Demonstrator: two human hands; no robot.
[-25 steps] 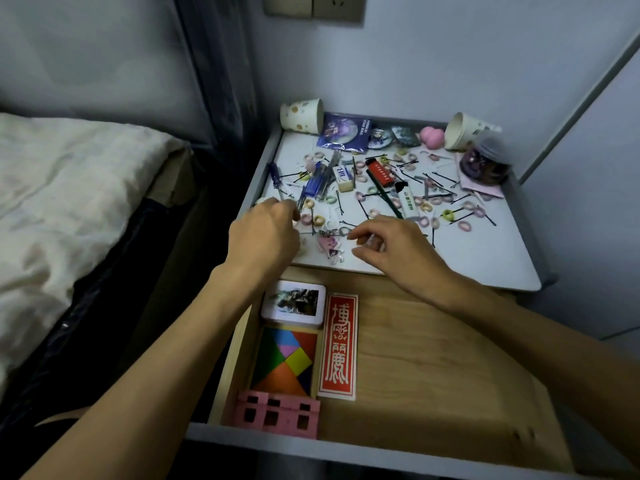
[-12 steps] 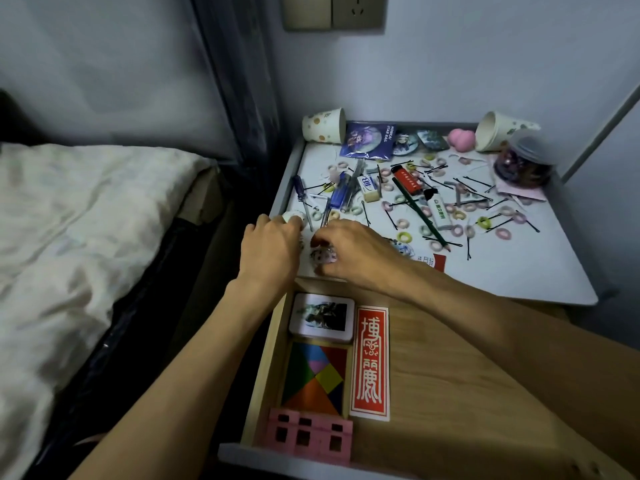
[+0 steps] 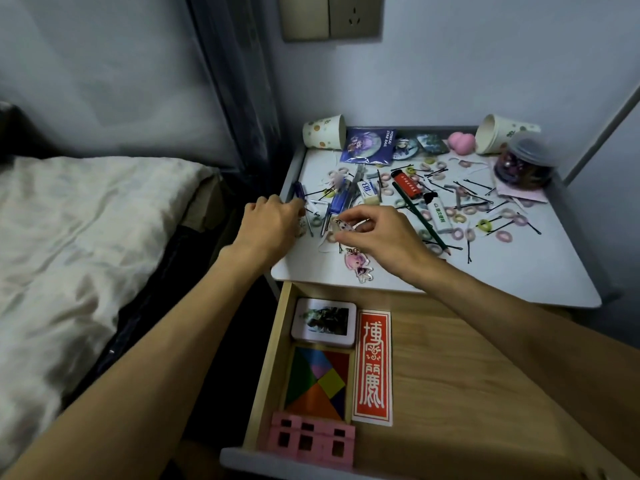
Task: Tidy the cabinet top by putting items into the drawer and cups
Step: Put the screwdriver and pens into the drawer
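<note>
**A bedside cabinet top strewn with small things, its drawer open beneath: the tidy has hardly begun.**

Nearest you, the drawer (image 3: 450, 375) holds a pink block (image 3: 311, 441), a tangram (image 3: 318, 382), a red card (image 3: 373, 365) and a picture tin (image 3: 323, 322) down its left side, and the rest is bare wood. Just past the front edge of the cabinet top (image 3: 519, 282), your right hand (image 3: 384, 237) has its grip pinched together on the upper end of a keychain (image 3: 358, 266). The keychain's long axis runs back to front, with the pink figure's feet toward the drawer. Your left hand (image 3: 270, 226) sits at the left edge with its fingers curled, and I cannot tell whether that grip is clamped on anything. Beyond the hands lie hair ties, pins and pens, and a green pencil (image 3: 420, 216) lies with its tip toward the front right. At the back corners both cups, the left cup (image 3: 323, 131) and the right cup (image 3: 502, 135), lie on their sides. Nearly everything is left to sort.
</note>
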